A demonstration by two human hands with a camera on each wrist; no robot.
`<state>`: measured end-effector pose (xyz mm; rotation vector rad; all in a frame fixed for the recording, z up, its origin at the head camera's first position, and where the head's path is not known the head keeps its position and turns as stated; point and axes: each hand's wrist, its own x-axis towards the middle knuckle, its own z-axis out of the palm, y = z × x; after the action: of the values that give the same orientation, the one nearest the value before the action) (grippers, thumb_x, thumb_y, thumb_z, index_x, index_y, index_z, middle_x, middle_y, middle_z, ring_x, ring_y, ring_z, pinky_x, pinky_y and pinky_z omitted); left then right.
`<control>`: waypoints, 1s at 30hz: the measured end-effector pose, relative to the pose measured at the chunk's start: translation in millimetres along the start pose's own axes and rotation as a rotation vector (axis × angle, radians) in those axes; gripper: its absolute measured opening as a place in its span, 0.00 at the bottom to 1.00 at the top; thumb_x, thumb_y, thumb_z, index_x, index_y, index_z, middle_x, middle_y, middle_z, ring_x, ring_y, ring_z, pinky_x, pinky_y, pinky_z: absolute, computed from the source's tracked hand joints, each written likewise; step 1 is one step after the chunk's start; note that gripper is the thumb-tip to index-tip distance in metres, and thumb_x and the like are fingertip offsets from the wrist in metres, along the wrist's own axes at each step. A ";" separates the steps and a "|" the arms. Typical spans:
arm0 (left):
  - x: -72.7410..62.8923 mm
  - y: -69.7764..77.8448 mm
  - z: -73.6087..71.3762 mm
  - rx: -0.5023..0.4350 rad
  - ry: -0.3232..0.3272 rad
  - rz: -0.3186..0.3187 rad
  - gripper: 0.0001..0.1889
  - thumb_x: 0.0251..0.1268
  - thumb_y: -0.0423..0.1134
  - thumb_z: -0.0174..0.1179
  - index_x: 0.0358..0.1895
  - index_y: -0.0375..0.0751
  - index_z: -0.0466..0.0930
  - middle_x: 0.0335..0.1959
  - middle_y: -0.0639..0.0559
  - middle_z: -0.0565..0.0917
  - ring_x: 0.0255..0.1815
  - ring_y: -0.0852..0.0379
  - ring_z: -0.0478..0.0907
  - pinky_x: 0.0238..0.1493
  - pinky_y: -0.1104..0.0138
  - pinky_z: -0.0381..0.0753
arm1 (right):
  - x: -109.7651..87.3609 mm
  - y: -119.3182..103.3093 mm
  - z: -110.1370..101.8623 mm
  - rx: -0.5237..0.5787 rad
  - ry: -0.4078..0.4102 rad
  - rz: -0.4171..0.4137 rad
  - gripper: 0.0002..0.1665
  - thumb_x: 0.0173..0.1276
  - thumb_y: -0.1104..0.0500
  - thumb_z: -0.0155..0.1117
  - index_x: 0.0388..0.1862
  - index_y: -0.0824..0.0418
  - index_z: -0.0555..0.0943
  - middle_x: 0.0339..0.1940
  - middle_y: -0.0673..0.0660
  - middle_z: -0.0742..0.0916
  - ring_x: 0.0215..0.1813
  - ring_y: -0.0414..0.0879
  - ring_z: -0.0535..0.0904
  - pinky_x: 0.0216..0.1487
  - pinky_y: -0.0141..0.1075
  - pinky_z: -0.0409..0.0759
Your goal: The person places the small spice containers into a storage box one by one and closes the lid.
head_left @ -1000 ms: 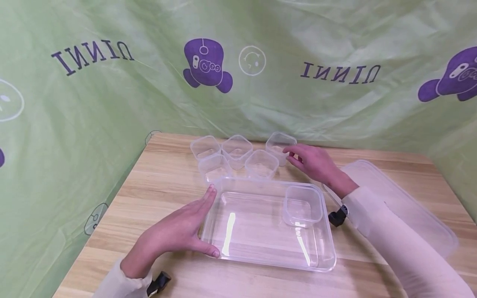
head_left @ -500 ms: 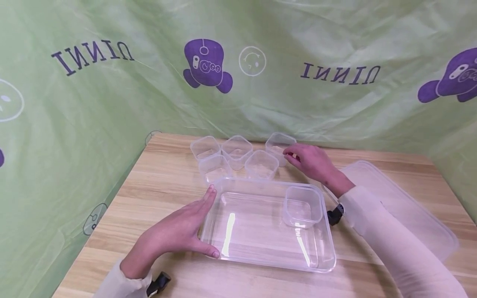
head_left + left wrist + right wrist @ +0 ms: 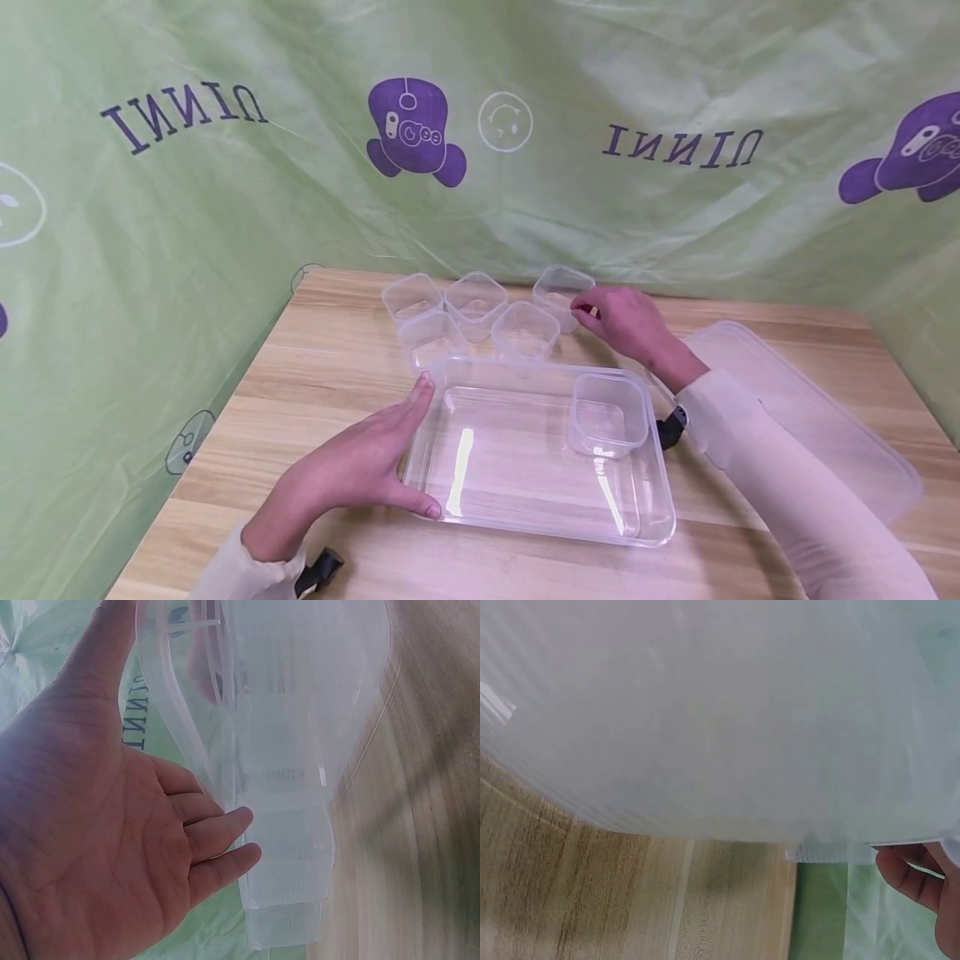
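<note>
A large clear rectangular plastic box [image 3: 517,467] sits on the wooden table, with a small clear square container [image 3: 609,417] in its far right corner. My left hand [image 3: 356,458] rests against the box's left side, thumb at the near corner and fingers stretched toward the far one. In the left wrist view its palm [image 3: 112,825] faces the box wall. Behind the box, my right hand [image 3: 626,321] pinches the right edge of another small square container [image 3: 557,292] standing on the table. The right wrist view shows only part of that hand [image 3: 919,881], beyond the box's blurred wall.
Several more small clear containers [image 3: 478,300] stand grouped behind the box, near its far left edge. A large translucent lid [image 3: 810,417] lies on the table [image 3: 300,358] at the right, partly under the right sleeve. Green printed fabric [image 3: 300,192] hangs behind and beside the table.
My right hand's fingers have drawn together at the far right container's edge, and its wrist has shifted slightly left. The left hand and the box have stayed put.
</note>
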<state>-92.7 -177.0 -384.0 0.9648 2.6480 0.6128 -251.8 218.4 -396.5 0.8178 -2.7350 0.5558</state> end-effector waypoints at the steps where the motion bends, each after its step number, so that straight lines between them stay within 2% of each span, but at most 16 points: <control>1: -0.1 -0.1 0.0 -0.001 -0.001 -0.002 0.76 0.44 0.81 0.64 0.83 0.33 0.34 0.84 0.38 0.40 0.80 0.41 0.54 0.76 0.47 0.58 | 0.3 -0.1 0.0 -0.004 0.002 -0.001 0.09 0.73 0.60 0.67 0.45 0.61 0.90 0.37 0.56 0.91 0.37 0.49 0.87 0.37 0.49 0.84; 10: 1.1 -0.4 -0.5 0.003 0.000 -0.002 0.76 0.44 0.81 0.64 0.83 0.31 0.36 0.83 0.38 0.40 0.80 0.41 0.55 0.76 0.48 0.59 | 1.3 1.6 1.7 -0.035 0.029 -0.019 0.09 0.73 0.59 0.67 0.44 0.60 0.91 0.33 0.56 0.91 0.32 0.49 0.86 0.32 0.49 0.83; 17: 0.3 -0.6 -0.4 -0.011 0.005 -0.004 0.76 0.43 0.81 0.65 0.83 0.31 0.37 0.83 0.38 0.40 0.80 0.41 0.53 0.76 0.48 0.58 | 1.7 0.1 2.2 -0.021 0.009 0.002 0.09 0.73 0.59 0.68 0.45 0.61 0.91 0.35 0.57 0.92 0.35 0.51 0.88 0.35 0.50 0.85; 30: 0.0 0.0 0.7 -0.015 0.006 0.000 0.75 0.44 0.81 0.64 0.83 0.32 0.36 0.84 0.38 0.40 0.80 0.41 0.54 0.76 0.48 0.59 | -1.1 0.3 1.5 -0.004 -0.004 0.010 0.09 0.73 0.61 0.67 0.46 0.61 0.91 0.35 0.57 0.91 0.36 0.50 0.88 0.34 0.49 0.84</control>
<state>-92.4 -176.9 -384.7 0.9606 2.6449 0.6350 -251.3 218.6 -398.3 0.8052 -2.7443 0.5510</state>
